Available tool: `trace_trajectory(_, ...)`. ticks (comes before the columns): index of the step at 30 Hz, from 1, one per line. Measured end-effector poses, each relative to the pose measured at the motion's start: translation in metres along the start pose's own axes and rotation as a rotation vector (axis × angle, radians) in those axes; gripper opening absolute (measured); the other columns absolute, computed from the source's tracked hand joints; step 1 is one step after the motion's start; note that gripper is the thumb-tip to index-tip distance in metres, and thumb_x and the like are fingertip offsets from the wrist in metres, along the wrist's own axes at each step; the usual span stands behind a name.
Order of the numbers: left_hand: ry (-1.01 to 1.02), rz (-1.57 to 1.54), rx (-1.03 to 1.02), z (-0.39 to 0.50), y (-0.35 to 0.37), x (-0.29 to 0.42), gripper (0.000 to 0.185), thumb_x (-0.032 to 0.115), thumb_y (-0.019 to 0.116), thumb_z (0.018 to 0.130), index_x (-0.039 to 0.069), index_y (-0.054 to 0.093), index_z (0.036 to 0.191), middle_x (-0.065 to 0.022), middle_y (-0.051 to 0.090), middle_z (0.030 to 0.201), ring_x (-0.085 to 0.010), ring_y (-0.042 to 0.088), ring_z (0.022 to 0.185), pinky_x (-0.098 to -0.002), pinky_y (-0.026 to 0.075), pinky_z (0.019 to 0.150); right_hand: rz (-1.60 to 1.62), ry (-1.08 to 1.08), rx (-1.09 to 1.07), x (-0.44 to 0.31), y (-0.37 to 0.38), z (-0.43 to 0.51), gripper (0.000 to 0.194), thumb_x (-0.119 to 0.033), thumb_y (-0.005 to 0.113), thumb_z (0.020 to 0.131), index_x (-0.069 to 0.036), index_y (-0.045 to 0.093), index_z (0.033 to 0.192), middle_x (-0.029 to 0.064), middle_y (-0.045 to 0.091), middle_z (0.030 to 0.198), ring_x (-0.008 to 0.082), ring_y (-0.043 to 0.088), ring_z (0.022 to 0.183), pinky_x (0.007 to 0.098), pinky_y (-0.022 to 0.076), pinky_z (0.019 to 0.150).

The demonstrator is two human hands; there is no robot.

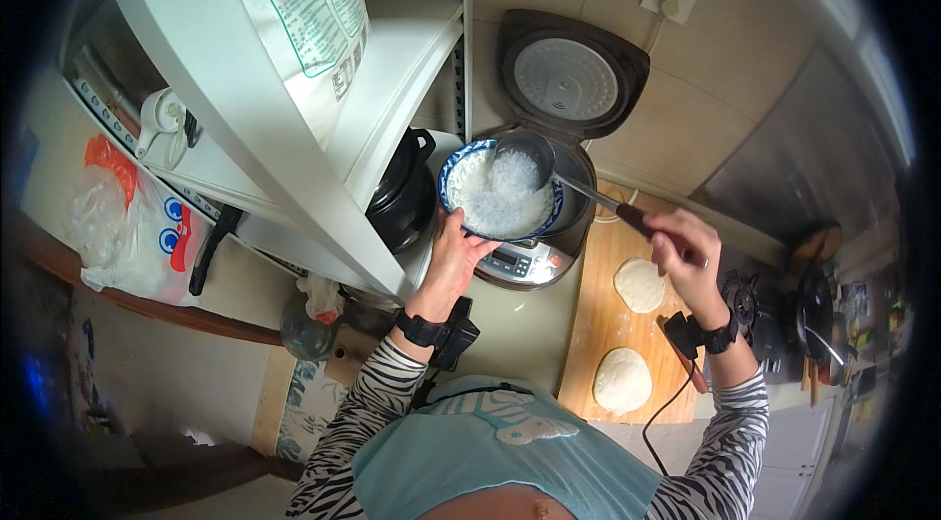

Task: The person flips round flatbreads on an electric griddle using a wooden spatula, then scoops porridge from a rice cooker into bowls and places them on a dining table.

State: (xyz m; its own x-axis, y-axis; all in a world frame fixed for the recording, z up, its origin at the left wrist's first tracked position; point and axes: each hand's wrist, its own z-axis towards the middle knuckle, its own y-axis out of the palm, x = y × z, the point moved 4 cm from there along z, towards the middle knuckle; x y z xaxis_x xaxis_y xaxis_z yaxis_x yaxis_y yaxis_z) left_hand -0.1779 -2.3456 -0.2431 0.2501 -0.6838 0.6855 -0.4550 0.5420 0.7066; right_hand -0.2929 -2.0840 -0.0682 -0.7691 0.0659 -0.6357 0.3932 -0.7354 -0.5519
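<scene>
My left hand (462,252) grips the near left rim of a blue-and-white bowl (500,215), which holds a pale, milky liquid with grains that look like rice porridge. Around the dark handle of a metal ladle (581,188) my right hand (684,252) is closed. The ladle's head tilts over the bowl, with whitish grains at its lip and below it. Beneath the bowl stands a rice cooker (526,266) with its lid (570,75) raised; the bowl hides much of its inner pot (577,204).
Two rounds of dough, one farther (639,285) and one nearer (622,380), lie on a wooden board (592,321) beside a rolling pin (695,373). White shelving (397,79) rises at left, with a black pot (404,204) on it. A gas stove (742,299) is at right.
</scene>
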Motion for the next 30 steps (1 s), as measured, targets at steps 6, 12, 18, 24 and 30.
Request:
trace_trajectory(6,0.017,-0.004,0.005,-0.001,-0.001,0.001,0.049,0.025,0.033,0.102,0.014,0.016,0.147,-0.0175,0.033,0.146,-0.0371,0.049,0.124,-0.0507,0.048,0.095,-0.373,-0.460,-0.198,-0.029,0.005,-0.020,0.024,-0.004,0.072,0.072,-0.003,0.068,0.095,0.0097,0.059,0.072,0.0214,0.060,0.059,0.0307,0.0461,0.049)
trace_trajectory(12,0.015,0.008,0.052,-0.009,-0.014,-0.001,0.050,0.026,0.035,0.102,0.014,0.018,0.147,-0.0179,0.033,0.146,-0.0373,0.045,0.128,-0.0554,0.040,0.102,0.371,0.299,0.293,0.032,-0.011,-0.021,0.017,-0.006,0.056,0.093,0.001,0.067,0.104,0.0057,0.064,0.076,0.0069,0.053,0.054,0.0200,0.0409,0.045)
trace_trajectory(18,0.015,0.029,0.009,-0.042,-0.019,0.008,0.048,0.025,0.035,0.101,0.008,0.024,0.144,-0.0199,0.032,0.148,-0.0379,0.040,0.132,-0.0572,0.036,0.106,0.301,0.416,0.262,0.100,0.016,-0.015,0.016,-0.007,0.061,0.092,0.001,0.068,0.103,0.0001,0.061,0.071,0.0051,0.054,0.055,0.0199,0.0429,0.047)
trace_trajectory(24,-0.048,0.062,0.107,-0.078,-0.014,0.013,0.052,0.028,0.033,0.101,0.000,0.026,0.145,-0.0192,0.032,0.149,-0.0352,0.036,0.135,-0.0531,0.034,0.110,-0.131,-0.029,0.038,0.125,0.062,-0.015,0.016,-0.007,0.070,0.080,-0.004,0.070,0.095,0.0108,0.059,0.071,0.0222,0.059,0.058,0.0312,0.0488,0.054)
trace_trajectory(30,-0.056,0.089,0.128,-0.104,-0.018,0.016,0.051,0.029,0.032,0.101,0.003,0.026,0.145,-0.0178,0.032,0.149,-0.0345,0.036,0.135,-0.0523,0.034,0.110,0.061,0.168,0.085,0.153,0.088,-0.021,0.017,-0.011,0.069,0.083,-0.002,0.069,0.098,0.0068,0.061,0.071,0.0153,0.059,0.058,0.0287,0.0468,0.051)
